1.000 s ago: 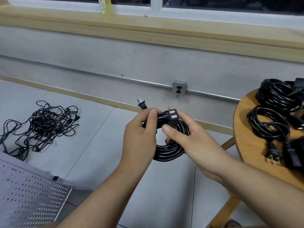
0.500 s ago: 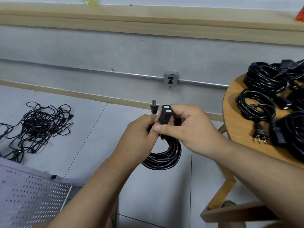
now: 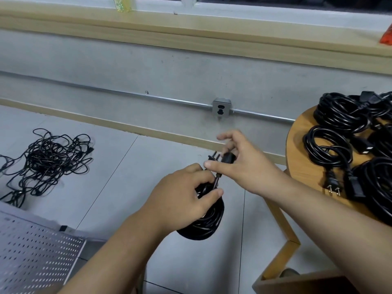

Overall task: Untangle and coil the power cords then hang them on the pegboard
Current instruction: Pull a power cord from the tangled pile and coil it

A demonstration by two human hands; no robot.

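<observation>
I see the left hand (image 3: 186,194) closed round the top of the coil (image 3: 203,223). Its fingers curl behind the black loops and the thumb (image 3: 214,193) presses across the front. The coil hangs below that fist, over the floor tiles.

The right hand (image 3: 246,164) sits just above and to the right, close against the left one. Its curled fingers hold a black connector (image 3: 228,158). One digit lies straight out to the left and another is lifted above the rest; from here I cannot tell which fingers do the pinching. A plug (image 3: 212,157) sticks out up and to the left, just beside the connector, prongs showing. A short run of cord drops from it into the left fist.

To the right, a round wooden table (image 3: 301,166) carries several finished coils (image 3: 339,115) lying against one another. A two-prong plug (image 3: 333,184) from one of them lies near the table's front edge.

Straight ahead on the grey wall, a metal outlet (image 3: 221,108) sits on a thin conduit, above the wooden skirting.

Far left on the floor, well apart from the hands, lies a loose tangle (image 3: 51,160) of thin black cords, with strands trailing towards the frame edge. In the lower left corner the pegboard (image 3: 31,255) lies tilted, its perforated face up, with nothing hung on the part I can see.
</observation>
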